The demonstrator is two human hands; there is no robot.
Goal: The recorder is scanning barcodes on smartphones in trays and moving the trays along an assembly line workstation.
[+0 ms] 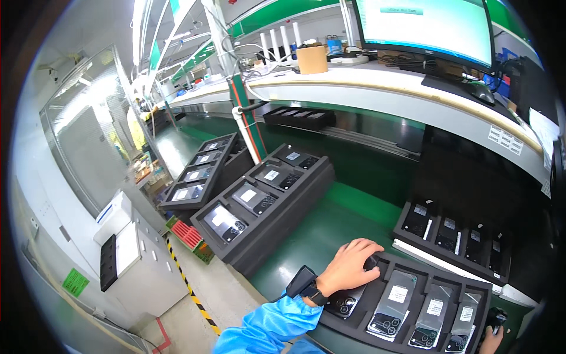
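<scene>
My left hand [349, 268], in a blue sleeve with a black band at the wrist, reaches over the first slot of a black foam tray [364, 330]. Its thumb and fingers close round the upper end of a dark phone [345, 304], whose camera end shows below the palm. Beside it in the same tray lie several phones, such as one [396, 301] with a white label on its back. At the lower right edge, my right hand [491, 340] is partly cut off. Its fingers are round a small black object [498, 317] that I cannot identify.
Stacked foam trays [259, 194] with phones stand ahead to the left, another tray [197, 171] beyond. A further phone tray [454, 236] lies at right, under a raised shelf [377, 97] with a monitor [427, 32] and tape roll [312, 60]. A post [250, 118] rises behind.
</scene>
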